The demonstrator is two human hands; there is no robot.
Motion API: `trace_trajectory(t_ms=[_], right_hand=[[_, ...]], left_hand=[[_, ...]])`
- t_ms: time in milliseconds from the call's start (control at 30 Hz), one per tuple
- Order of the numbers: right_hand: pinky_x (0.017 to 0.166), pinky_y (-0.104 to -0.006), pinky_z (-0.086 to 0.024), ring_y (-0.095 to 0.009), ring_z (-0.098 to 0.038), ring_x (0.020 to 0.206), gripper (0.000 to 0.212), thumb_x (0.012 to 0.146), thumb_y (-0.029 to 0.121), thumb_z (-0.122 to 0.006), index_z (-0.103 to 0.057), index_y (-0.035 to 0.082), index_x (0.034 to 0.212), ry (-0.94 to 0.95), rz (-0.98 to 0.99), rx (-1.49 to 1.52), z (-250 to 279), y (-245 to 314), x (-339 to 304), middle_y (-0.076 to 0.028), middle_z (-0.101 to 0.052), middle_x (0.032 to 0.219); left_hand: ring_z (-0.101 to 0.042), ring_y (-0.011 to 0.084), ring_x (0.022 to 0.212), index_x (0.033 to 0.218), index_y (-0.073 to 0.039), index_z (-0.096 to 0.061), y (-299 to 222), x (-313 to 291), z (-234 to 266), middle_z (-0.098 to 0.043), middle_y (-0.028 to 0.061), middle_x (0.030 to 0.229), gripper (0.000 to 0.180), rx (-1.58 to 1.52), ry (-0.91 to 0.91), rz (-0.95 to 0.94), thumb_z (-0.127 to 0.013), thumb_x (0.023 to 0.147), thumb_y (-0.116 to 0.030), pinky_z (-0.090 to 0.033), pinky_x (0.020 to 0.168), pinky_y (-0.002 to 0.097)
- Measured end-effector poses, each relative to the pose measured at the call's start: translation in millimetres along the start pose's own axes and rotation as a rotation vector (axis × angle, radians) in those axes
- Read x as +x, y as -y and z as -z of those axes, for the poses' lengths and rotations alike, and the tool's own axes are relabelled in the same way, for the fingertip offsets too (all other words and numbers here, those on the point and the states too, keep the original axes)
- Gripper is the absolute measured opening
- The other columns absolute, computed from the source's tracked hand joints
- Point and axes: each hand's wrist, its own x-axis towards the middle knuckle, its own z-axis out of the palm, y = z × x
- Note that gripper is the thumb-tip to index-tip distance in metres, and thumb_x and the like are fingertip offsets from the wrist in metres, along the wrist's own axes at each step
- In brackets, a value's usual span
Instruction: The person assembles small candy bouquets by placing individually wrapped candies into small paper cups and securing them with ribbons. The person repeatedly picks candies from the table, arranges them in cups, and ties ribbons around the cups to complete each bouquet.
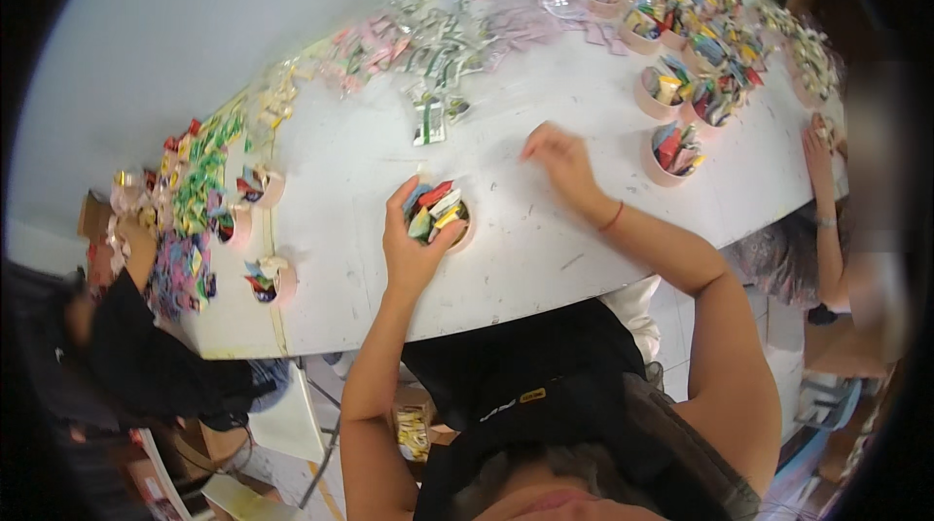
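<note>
My left hand [413, 241] is curved around a small pale tub [464, 241], steadying it on the white table. Small sachets [437, 209] in red, white, blue, green and yellow fill the tub and stick up over its rim. To the right of the tub, my right hand [564, 159] hovers above the table. Its fingers are bent and smeared by motion, so whether they hold anything is unclear. Beyond both hands lies a loose green-and-white packet [429, 122], at the near end of a pile of similar packets [449, 59].
Filled pink tubs [670, 154] stand on the right, before a heap of mixed sachets [720, 39]. More tubs [273, 283] and sachet piles [199, 180] line the left. A co-worker's hand [822, 146] is at the right edge; another person's dark sleeve [126, 322] reaches in at left.
</note>
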Motion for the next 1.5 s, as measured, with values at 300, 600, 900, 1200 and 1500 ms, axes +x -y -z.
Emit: trace_trajectory(t_ms=[300, 600, 900, 1200, 1500], right_hand=[[0.095, -0.0451, -0.043, -0.036, -0.058, 0.103, 0.02, 0.081, 0.01, -0.066, -0.064, 0.003, 0.099, -0.693, 0.237, -1.203, 127, -70, 144, -0.015, -0.067, 0.097], [0.075, -0.048, -0.051, -0.037, -0.061, 0.089, 0.01, 0.089, 0.011, -0.058, -0.063, 0.003, 0.094, -0.063, 0.311, -1.4, 89, -30, 94, -0.016, -0.066, 0.093], [0.092, -0.0419, -0.05, -0.035, -0.057, 0.11, 0.045, 0.084, 0.009, -0.069, -0.059, 0.008, 0.128, 0.311, 0.36, -0.863, 1, 61, -20, -0.016, -0.06, 0.123], [0.079, -0.0317, -0.055, -0.025, -0.065, 0.097, 0.018, 0.086, 0.001, -0.069, -0.069, 0.004, 0.104, 0.429, 0.209, -0.697, -24, 43, -9, -0.01, -0.068, 0.103], [0.073, -0.0319, -0.055, -0.024, -0.067, 0.088, 0.014, 0.084, -0.003, -0.071, -0.07, 0.006, 0.094, 0.593, 0.327, -0.42, -52, 72, -3, -0.008, -0.069, 0.092]], left_hand=[[-0.062, 0.0212, 0.109, 0.142, -0.003, -0.04, -13, 1, -20, -0.06, 0.0163, 0.122, 0.082, 0.026, -0.003, -0.025, -0.086, 0.075, -0.012, -0.051, 0.095, 0.0337], [-0.066, 0.0237, 0.107, 0.138, -0.006, -0.049, -3, -12, -6, -0.066, 0.0156, 0.12, 0.065, 0.031, -0.049, 0.001, -0.082, 0.083, -0.019, -0.052, 0.093, 0.0334], [-0.064, 0.0213, 0.11, 0.142, -0.001, -0.043, -10, -10, -8, -0.063, 0.0183, 0.122, 0.064, 0.023, 0.014, -0.1, -0.075, 0.087, -0.01, -0.051, 0.094, 0.0326], [-0.066, 0.0237, 0.109, 0.139, -0.007, -0.05, -8, -11, -8, -0.065, 0.0149, 0.122, 0.06, -0.04, -0.013, -0.045, -0.076, 0.087, -0.016, -0.052, 0.092, 0.0335], [-0.065, 0.0263, 0.112, 0.14, -0.009, -0.051, -7, -8, -6, -0.064, 0.0139, 0.127, 0.059, -0.053, 0.016, -0.05, -0.074, 0.085, -0.013, -0.05, 0.096, 0.0347]])
